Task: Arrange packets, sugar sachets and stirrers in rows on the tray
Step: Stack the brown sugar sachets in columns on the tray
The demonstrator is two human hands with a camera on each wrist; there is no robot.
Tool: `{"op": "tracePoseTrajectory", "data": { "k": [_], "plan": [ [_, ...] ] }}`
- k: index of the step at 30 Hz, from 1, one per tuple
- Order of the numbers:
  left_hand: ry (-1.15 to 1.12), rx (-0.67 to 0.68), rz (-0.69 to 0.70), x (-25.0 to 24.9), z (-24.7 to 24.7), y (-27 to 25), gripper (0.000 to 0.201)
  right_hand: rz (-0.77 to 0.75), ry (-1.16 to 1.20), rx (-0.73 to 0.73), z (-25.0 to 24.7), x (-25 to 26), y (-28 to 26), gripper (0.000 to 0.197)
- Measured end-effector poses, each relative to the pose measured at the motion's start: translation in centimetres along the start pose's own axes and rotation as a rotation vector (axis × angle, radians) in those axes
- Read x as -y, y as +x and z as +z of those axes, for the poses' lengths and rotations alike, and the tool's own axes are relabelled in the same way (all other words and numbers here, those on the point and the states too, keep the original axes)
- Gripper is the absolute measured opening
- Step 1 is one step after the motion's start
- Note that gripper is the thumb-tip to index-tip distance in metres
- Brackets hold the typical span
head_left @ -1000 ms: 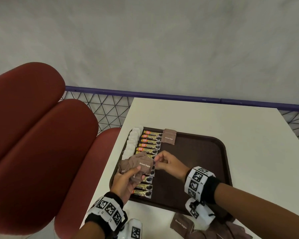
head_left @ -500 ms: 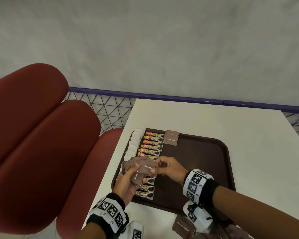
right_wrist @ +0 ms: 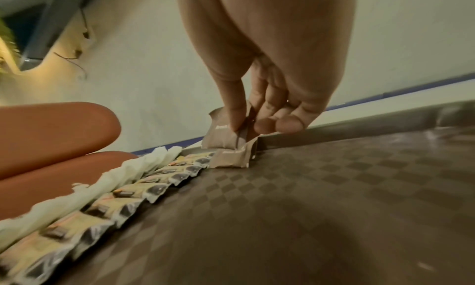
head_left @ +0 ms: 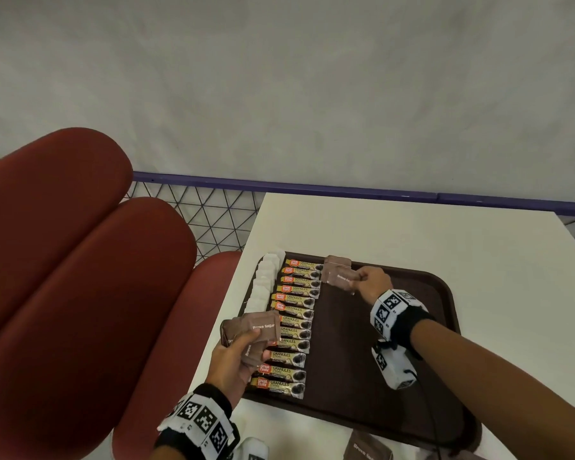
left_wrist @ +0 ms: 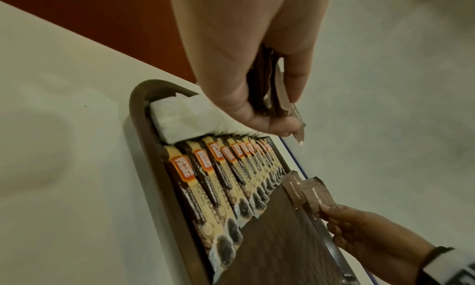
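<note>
The right hand (head_left: 374, 283) pinches a brown paper sugar sachet (head_left: 342, 280) near the dark brown plastic tray's (head_left: 445, 293) far rim; bare tray floor lies rightward. The left hand (head_left: 233, 356) grips a fanned sachet bunch (head_left: 256, 330).

White table (head_left: 412, 240) stands beside red cushioned seating (head_left: 80, 277); purple-railed mesh barrier (head_left: 213, 210) fronts a grey wall (head_left: 279, 78).

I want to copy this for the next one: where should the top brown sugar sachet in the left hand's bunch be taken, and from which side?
Pinch the top brown sugar sachet at its free upper right corner, coming from the tray side. The left hand grips the bunch's lower ends, so only the fanned upper edges are exposed.
</note>
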State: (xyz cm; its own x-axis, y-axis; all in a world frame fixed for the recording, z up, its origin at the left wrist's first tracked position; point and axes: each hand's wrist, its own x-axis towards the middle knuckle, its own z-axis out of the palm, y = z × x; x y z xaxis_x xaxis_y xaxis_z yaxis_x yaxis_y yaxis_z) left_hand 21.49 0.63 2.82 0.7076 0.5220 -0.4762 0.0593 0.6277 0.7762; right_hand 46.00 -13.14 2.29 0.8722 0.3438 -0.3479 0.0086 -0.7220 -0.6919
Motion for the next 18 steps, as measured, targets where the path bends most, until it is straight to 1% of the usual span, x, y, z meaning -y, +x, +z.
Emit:
{"op": "tracePoseTrajectory", "data": {
  "k": [4, 8, 9, 10, 11, 13, 14, 16, 18],
  "plan": [
    [0.015, 0.006, -0.009, -0.1, -0.3, 0.3, 0.031, 0.001, -0.057, 0.003, 1.0, 0.6, 0.8, 0.01],
    [0.001, -0.001, -0.016, -0.1, -0.5, 0.7, 0.033, -0.027, -0.143, 0.025, 1.4, 1.3, 0.7, 0.006],
    [0.001, -0.002, -0.02, -0.1, -0.6, 0.7, 0.033, -0.04, -0.161, 0.026, 1.5, 1.3, 0.7, 0.012],
    [-0.006, -0.004, -0.023, -0.1, -0.6, 0.8, 0.034, -0.044, -0.178, 0.04, 1.6, 1.3, 0.8, 0.012],
    [-0.013, -0.011, -0.025, 0.0, -0.7, 0.9, 0.035, -0.059, -0.198, 0.044, 1.7, 1.3, 0.8, 0.015],
    [-0.02, -0.023, -0.027, 0.0, -0.9, 1.0, 0.039, -0.068, -0.278, 0.03, 2.2, 1.2, 1.3, 0.036],
    [-0.021, -0.025, -0.028, 0.1, -0.9, 1.0, 0.041, -0.067, -0.328, 0.02, 2.4, 1.2, 1.4, 0.041],
    [-0.017, -0.017, -0.031, 0.1, -0.9, 1.0, 0.043, -0.087, -0.445, -0.008, 2.7, 1.3, 1.5, 0.043],
    [-0.021, -0.004, -0.034, 0.1, -0.8, 1.0, 0.039, -0.139, -0.57, -0.043, 2.9, 1.4, 1.5, 0.042]
  ]
}}
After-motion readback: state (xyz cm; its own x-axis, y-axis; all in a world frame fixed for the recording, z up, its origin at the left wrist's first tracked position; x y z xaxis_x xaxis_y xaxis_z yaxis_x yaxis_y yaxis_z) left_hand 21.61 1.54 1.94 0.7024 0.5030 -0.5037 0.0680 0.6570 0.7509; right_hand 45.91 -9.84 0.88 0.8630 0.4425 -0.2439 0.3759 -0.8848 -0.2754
